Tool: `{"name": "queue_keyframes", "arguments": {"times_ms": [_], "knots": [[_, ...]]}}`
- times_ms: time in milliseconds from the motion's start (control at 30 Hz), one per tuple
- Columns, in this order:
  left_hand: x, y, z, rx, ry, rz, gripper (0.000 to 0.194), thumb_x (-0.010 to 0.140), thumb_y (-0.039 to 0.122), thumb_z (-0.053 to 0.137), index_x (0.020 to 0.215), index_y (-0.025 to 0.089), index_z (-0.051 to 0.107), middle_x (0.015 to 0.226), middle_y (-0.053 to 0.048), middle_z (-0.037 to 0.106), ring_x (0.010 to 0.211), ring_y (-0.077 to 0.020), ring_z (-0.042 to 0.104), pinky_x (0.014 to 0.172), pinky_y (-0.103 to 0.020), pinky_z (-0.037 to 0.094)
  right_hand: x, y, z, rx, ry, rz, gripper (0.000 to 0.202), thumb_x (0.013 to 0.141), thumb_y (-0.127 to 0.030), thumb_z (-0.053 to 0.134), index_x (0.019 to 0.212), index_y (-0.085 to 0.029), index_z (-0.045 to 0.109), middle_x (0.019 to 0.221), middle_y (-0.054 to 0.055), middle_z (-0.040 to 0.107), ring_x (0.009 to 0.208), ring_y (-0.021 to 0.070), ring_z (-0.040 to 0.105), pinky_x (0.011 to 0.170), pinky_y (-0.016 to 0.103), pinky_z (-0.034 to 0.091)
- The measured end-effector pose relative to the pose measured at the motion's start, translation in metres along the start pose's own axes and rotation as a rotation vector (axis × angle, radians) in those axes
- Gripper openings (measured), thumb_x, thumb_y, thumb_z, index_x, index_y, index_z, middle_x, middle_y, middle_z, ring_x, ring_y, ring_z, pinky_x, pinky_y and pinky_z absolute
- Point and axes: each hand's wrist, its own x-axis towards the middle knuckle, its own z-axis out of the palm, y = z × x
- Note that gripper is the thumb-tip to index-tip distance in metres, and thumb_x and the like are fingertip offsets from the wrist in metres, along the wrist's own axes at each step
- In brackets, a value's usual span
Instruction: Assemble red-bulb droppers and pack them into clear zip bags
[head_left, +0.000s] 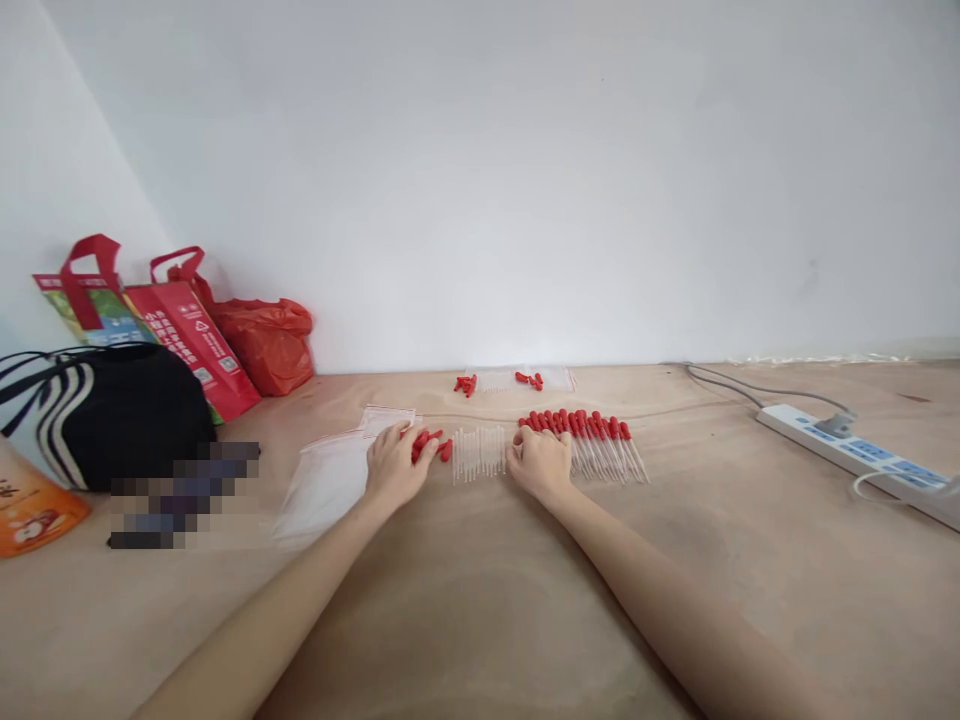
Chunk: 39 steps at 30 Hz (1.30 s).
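Over a small heap of red rubber bulbs is my left hand, its thumb apart from the fingers, touching or just above the bulbs. A row of thin clear dropper tubes lies between my two hands. My right hand rests at that row's right end with its fingers curled closed; what they pinch is hidden. Just beyond it on the right lies a row of droppers with red bulbs fitted on their clear tubes, partly covered by the hand.
Clear zip bags lie left of my left hand. Near the wall, another bag has tubes and red bulbs on it. A power strip with cables is at right. A black bag, red shopping bags and an orange pouch stand left.
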Motion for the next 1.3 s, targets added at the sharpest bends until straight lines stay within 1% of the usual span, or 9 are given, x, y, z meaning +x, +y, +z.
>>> {"name": "queue_keyframes", "arguments": {"times_ms": [33,133,300,467,600,767,900,1100,1300], "knots": [[0.010,-0.007,0.001,0.017,-0.016,-0.025,0.034,0.085,0.038,0.040,0.110,0.021,0.055,0.122,-0.010,0.046,0.116,-0.0279,0.037,0.094,-0.044,0.028,-0.001,-0.003,0.000,-0.001,-0.019,0.003,0.025,0.079,-0.031,0.040,0.084,-0.017,0.060,0.076,0.008,0.065,0.081,0.0207,0.055,0.074,0.034,0.021],[0.029,-0.019,0.008,0.035,-0.093,-0.051,0.039,0.086,0.043,0.035,0.114,0.023,0.054,0.119,-0.010,0.049,0.112,-0.0284,0.041,0.091,-0.042,0.031,-0.001,-0.012,0.001,-0.034,-0.081,0.015,0.027,0.078,-0.031,0.040,0.082,-0.015,0.062,0.080,0.011,0.065,0.080,0.0213,0.056,0.074,0.035,0.022],[0.024,-0.012,0.022,0.024,-0.158,0.020,0.042,0.083,0.047,0.039,0.118,0.027,0.050,0.115,-0.007,0.051,0.108,-0.0261,0.043,0.089,-0.037,0.033,0.001,-0.017,0.004,-0.068,-0.132,0.028,0.029,0.079,-0.027,0.039,0.076,-0.014,0.064,0.079,0.013,0.065,0.077,0.0211,0.057,0.074,0.035,0.023],[0.014,0.003,0.028,0.017,-0.147,0.084,0.033,0.081,0.046,0.043,0.104,0.029,0.059,0.110,-0.005,0.050,0.105,-0.0246,0.042,0.088,-0.036,0.033,0.001,-0.014,0.004,-0.061,-0.153,0.026,0.028,0.077,-0.028,0.041,0.076,-0.016,0.066,0.078,0.012,0.066,0.076,0.0207,0.057,0.075,0.035,0.023],[0.009,0.013,0.033,0.012,-0.132,0.109,0.032,0.081,0.045,0.045,0.104,0.028,0.058,0.107,-0.006,0.050,0.103,-0.0255,0.041,0.085,-0.037,0.034,-0.001,-0.012,0.001,-0.055,-0.157,0.027,0.028,0.076,-0.027,0.041,0.075,-0.015,0.066,0.079,0.012,0.066,0.078,0.0215,0.058,0.076,0.036,0.024],[0.004,0.027,0.037,0.007,-0.104,0.080,0.030,0.080,0.043,0.046,0.103,0.027,0.057,0.106,-0.008,0.048,0.102,-0.0270,0.041,0.083,-0.039,0.035,-0.004,-0.002,-0.004,-0.050,-0.172,0.042,0.027,0.076,-0.026,0.041,0.074,-0.016,0.065,0.077,0.012,0.067,0.078,0.0216,0.059,0.076,0.036,0.024],[0.002,0.035,0.035,-0.002,-0.084,0.062,0.027,0.081,0.041,0.047,0.099,0.023,0.057,0.102,-0.007,0.049,0.098,-0.0256,0.045,0.082,-0.037,0.035,-0.002,0.003,-0.005,-0.046,-0.178,0.084,0.026,0.076,-0.026,0.041,0.079,-0.017,0.065,0.080,0.011,0.067,0.079,0.0213,0.059,0.076,0.036,0.024],[0.004,0.039,0.034,-0.019,-0.051,0.024,0.014,0.077,0.032,0.052,0.084,0.020,0.056,0.111,-0.007,0.044,0.095,-0.0243,0.048,0.078,-0.036,0.038,0.010,0.000,-0.003,-0.060,-0.211,0.162,0.026,0.075,-0.025,0.042,0.077,-0.014,0.065,0.081,0.014,0.066,0.077,0.0228,0.060,0.077,0.037,0.024],[0.007,0.044,0.037,-0.065,-0.003,-0.033,0.012,0.077,0.029,0.051,0.072,0.019,0.057,0.107,-0.009,0.048,0.098,-0.0285,0.048,0.075,-0.041,0.040,0.015,-0.003,-0.004,-0.087,-0.270,0.170,0.026,0.075,-0.022,0.042,0.082,-0.013,0.066,0.086,0.015,0.066,0.079,0.0227,0.061,0.077,0.038,0.025]]}}
